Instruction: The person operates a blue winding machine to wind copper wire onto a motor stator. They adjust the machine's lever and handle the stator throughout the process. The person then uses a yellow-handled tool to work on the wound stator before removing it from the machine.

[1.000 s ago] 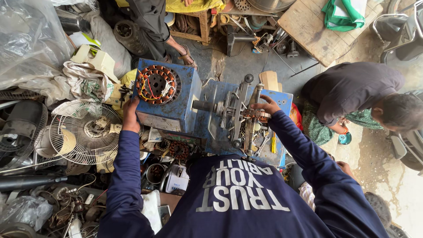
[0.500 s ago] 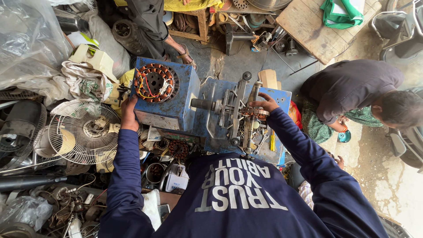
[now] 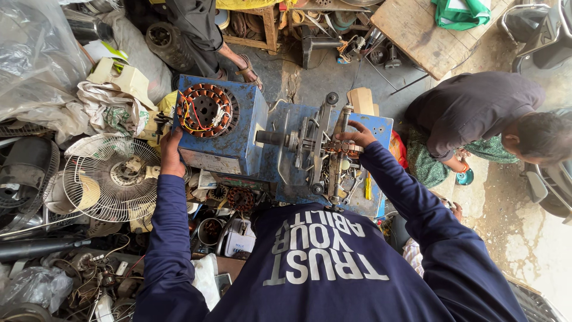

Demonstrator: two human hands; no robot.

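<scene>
Head view: left hand (image 3: 171,156) clasped on the left edge of the battered blue metal winding machine (image 3: 238,140), beside its copper-wound round stator (image 3: 207,110); right hand (image 3: 356,135) curled around the machine's steel spindle mechanism (image 3: 333,152).

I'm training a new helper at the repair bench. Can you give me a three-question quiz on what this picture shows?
1. True or false: the left hand rests at the edge of the blue machine.
2. What sits on top of the blue machine: (a) stator with copper windings, (b) a kettle, (c) a drill?
3. What does the right hand touch?

Key: 1 true. 2 a. 3 the metal winding mechanism beside the blue machine.
</scene>
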